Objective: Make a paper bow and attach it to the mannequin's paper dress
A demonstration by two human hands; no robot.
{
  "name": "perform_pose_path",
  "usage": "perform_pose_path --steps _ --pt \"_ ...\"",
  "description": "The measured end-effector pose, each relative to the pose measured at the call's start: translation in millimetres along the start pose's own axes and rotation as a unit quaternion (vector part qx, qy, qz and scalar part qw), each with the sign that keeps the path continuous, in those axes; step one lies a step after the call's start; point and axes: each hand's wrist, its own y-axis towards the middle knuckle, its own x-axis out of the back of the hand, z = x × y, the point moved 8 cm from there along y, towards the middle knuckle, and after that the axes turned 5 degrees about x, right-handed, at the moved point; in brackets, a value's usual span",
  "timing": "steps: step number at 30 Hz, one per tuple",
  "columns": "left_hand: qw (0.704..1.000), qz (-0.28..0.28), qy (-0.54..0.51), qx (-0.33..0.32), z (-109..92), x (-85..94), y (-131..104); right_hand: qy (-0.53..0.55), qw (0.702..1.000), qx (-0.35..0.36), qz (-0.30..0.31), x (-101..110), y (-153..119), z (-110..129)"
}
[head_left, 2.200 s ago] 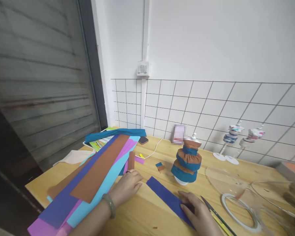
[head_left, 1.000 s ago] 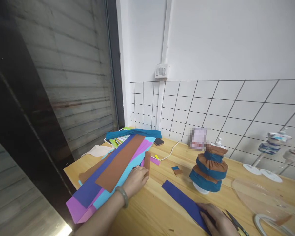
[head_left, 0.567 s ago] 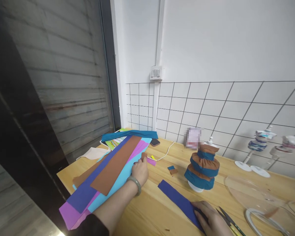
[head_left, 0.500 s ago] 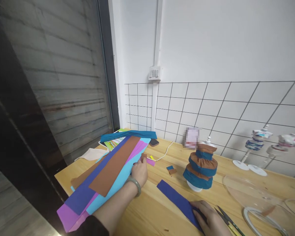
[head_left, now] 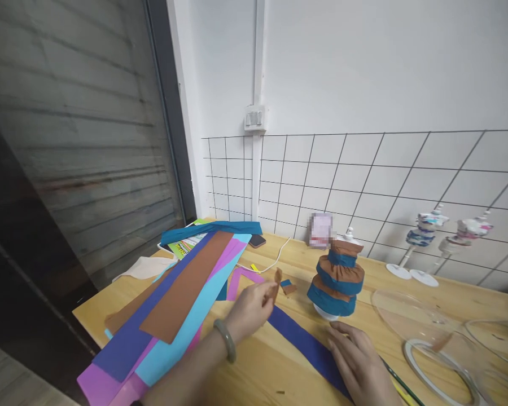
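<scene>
My left hand (head_left: 254, 307), a bangle on its wrist, pinches a small brown paper scrap (head_left: 278, 277) just above the table. My right hand (head_left: 358, 358) rests with fingers stretched over the near end of a dark blue paper strip (head_left: 302, 338). The strip lies flat and slants across the table between my hands. Behind my right hand stands a small dress form wrapped in tiers of brown and teal crepe-like material (head_left: 336, 282). Beneath the right hand's outer side, scissors (head_left: 400, 383) are partly hidden.
Long coloured strips (head_left: 186, 287) overlap on the left of the table, near a phone (head_left: 257, 241) and a white cord (head_left: 279, 254). Small scraps (head_left: 288, 286) lie mid-table. Two dressed mini mannequins (head_left: 423, 231) stand at the back right, behind a clear round sheet (head_left: 410, 310) and a white ring (head_left: 438, 366).
My left hand has lifted off the coloured strips and moved right with the brown scrap. My right hand's fingers have spread on the blue strip. The view has shifted slightly right.
</scene>
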Motion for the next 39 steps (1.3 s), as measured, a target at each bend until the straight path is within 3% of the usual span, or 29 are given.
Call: perform_pose_path --steps 3,6,12,20,26,34,39 --pt "0.990 0.018 -0.106 -0.088 -33 -8.0 -15 0.082 0.995 -0.055 0.001 -4 -1 -2" --pt "0.980 0.053 -0.125 -0.143 -49 -22.8 -27 0.202 0.966 -0.159 -0.004 -12 -3 -7" --pt "0.981 0.085 -0.089 -0.148 -42 -47.8 -32 0.325 0.910 -0.255 -0.019 -21 -5 -2" --pt "0.972 0.094 -0.057 -0.208 -44 -49.2 -34 0.450 0.839 -0.301 -0.051 -41 -14 -8" --pt "0.971 0.101 -0.123 -0.179 -36 -48.6 -32 0.492 0.810 -0.310 -0.078 -45 -16 -12" --pt "0.943 0.151 -0.296 -0.005 -14 -56.0 -21 0.493 0.792 -0.352 -0.075 -39 -15 -9" --pt "0.931 0.158 -0.327 -0.033 -22 -54.0 -23 0.526 0.778 -0.341 -0.047 -45 -15 -5"
